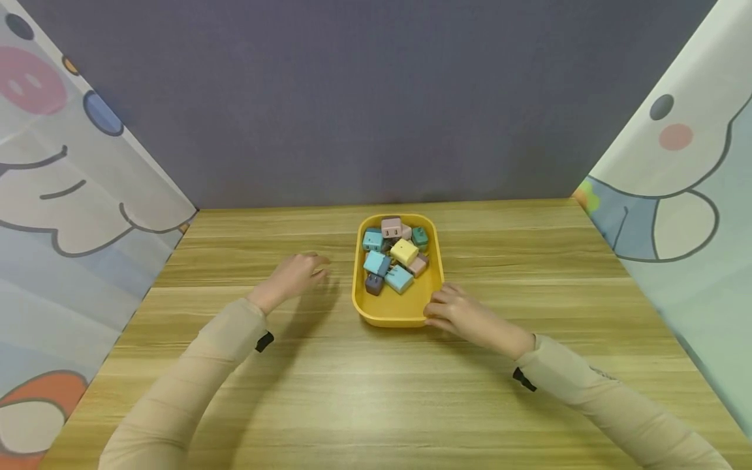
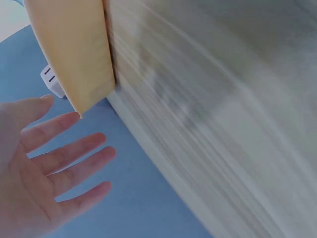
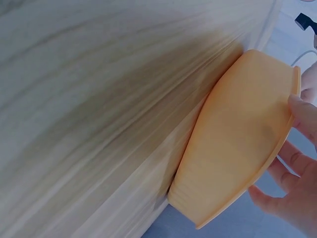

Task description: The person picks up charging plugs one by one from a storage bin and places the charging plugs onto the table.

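Note:
A yellow plastic tray (image 1: 396,322) stands on the table, holding several small USB charger plugs in pastel colours. Among them are a yellow charger (image 1: 404,252), a light blue charger (image 1: 399,279) and a pink charger (image 1: 391,228) on the far side. My right hand (image 1: 461,316) grips the tray's near right corner; in the right wrist view its thumb (image 3: 303,111) lies against the rim. Left of the tray, apart from it, my left hand (image 1: 296,277) hovers over the table with its fingers spread and nothing in them.
The wood-grain table (image 1: 376,398) reaches back to a dark grey panel (image 1: 376,104). Cartoon-printed curtains (image 1: 675,274) close off both sides. Within the tray, the chargers crowd the far and left parts.

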`<action>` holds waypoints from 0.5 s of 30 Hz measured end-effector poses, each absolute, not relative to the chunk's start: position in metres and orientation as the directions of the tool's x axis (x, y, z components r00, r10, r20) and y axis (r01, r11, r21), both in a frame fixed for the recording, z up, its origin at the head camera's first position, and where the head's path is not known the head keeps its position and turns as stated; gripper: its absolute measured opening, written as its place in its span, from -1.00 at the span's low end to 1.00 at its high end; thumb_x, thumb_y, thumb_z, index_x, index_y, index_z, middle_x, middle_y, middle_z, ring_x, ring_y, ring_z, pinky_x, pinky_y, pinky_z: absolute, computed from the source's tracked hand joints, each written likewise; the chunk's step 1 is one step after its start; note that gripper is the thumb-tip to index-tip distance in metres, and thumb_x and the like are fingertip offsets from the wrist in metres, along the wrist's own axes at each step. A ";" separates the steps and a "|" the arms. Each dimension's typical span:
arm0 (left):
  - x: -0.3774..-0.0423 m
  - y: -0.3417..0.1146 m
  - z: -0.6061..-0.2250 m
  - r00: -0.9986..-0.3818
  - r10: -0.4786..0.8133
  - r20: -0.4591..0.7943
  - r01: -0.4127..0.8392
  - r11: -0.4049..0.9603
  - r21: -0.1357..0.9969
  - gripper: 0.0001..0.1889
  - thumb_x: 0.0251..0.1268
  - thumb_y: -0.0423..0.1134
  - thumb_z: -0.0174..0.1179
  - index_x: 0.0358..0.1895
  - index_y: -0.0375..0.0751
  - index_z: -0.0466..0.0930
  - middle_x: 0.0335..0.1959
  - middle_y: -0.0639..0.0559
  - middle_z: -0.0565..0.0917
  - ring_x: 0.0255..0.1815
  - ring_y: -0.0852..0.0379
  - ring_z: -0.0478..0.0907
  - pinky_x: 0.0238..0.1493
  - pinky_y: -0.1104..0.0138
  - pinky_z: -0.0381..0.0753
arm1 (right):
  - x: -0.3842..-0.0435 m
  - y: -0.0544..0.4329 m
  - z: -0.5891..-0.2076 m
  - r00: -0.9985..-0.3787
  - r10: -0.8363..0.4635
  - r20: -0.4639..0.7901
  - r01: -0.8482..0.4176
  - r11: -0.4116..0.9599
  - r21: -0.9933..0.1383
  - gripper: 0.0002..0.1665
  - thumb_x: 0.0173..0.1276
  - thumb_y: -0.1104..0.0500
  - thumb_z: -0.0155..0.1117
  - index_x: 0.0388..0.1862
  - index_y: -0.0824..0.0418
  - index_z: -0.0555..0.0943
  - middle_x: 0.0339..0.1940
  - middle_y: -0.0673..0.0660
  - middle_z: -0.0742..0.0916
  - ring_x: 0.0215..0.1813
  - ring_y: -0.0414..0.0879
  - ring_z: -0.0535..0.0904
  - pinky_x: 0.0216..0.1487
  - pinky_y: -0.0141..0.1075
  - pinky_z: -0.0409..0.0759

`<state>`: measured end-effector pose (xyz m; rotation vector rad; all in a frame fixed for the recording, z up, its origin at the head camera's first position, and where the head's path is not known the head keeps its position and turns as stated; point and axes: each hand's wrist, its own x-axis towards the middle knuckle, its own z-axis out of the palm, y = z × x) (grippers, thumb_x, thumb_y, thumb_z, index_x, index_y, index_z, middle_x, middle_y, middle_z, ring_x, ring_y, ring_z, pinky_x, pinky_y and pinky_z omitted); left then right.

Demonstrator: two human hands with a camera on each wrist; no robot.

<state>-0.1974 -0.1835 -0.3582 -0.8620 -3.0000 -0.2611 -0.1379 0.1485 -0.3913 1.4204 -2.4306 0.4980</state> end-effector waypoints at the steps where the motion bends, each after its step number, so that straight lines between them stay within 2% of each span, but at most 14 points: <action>1: -0.198 -0.182 -0.356 -0.847 0.530 0.051 0.530 0.832 0.161 -0.69 0.24 -0.22 0.06 -0.03 -0.35 0.52 -0.11 -0.22 0.58 -0.17 -0.11 0.55 -0.13 0.11 0.50 | -0.138 0.149 -0.391 -0.477 -0.779 0.406 -0.876 0.458 -0.151 -0.92 0.17 0.13 0.21 -0.42 0.12 0.59 -0.44 -0.06 0.54 -0.31 -0.18 0.41 0.03 -0.07 0.36; 4: -0.201 -0.176 -0.350 -0.848 0.529 0.026 0.525 0.833 0.177 -0.68 0.27 -0.21 0.03 0.00 -0.34 0.50 -0.06 -0.21 0.57 -0.15 -0.09 0.55 -0.08 0.11 0.48 | -0.138 0.148 -0.391 -0.482 -0.778 0.404 -0.874 0.462 -0.151 -0.90 0.19 0.12 0.19 -0.42 0.12 0.59 -0.44 -0.06 0.54 -0.31 -0.19 0.42 0.05 -0.06 0.35; 10: -0.205 -0.165 -0.339 -0.840 0.543 0.004 0.536 0.828 0.166 -0.68 0.28 -0.22 0.01 0.01 -0.33 0.50 -0.06 -0.19 0.57 -0.26 -0.03 0.59 -0.16 0.16 0.52 | -0.138 0.149 -0.391 -0.488 -0.775 0.403 -0.871 0.464 -0.163 -0.89 0.20 0.12 0.18 -0.42 0.12 0.59 -0.44 -0.06 0.54 -0.31 -0.20 0.43 0.06 -0.02 0.34; 15: -0.210 -0.154 -0.332 -0.808 0.589 0.026 0.587 0.799 0.134 -0.69 0.24 -0.23 0.06 -0.03 -0.33 0.53 -0.09 -0.19 0.58 -0.16 -0.05 0.56 -0.10 0.16 0.50 | -0.137 0.149 -0.391 -0.480 -0.775 0.411 -0.876 0.450 -0.173 -0.90 0.20 0.12 0.18 -0.42 0.12 0.59 -0.44 -0.06 0.54 -0.29 -0.16 0.39 0.03 -0.05 0.35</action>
